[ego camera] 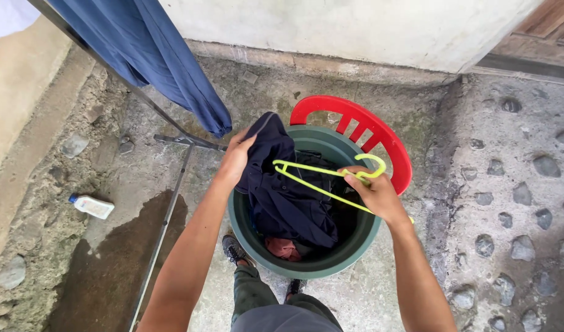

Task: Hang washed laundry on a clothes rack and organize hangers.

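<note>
My left hand [236, 157] grips the top of a dark navy garment [282, 190] and lifts it out of a green bucket [306, 261]. The garment hangs down into the bucket, over a reddish cloth [282, 248] at the bottom. In my right hand [374, 190] is a neon yellow clothes hanger [322, 178], held near its hook, its arms reaching left across the garment. The bucket rests on a red plastic chair [371, 132].
A blue cloth [165, 61] hangs from a metal drying rack [171, 184] at the upper left. A white bottle with a blue cap [91, 206] lies on the wet concrete at left. A pale wall runs along the top. My feet stand below the bucket.
</note>
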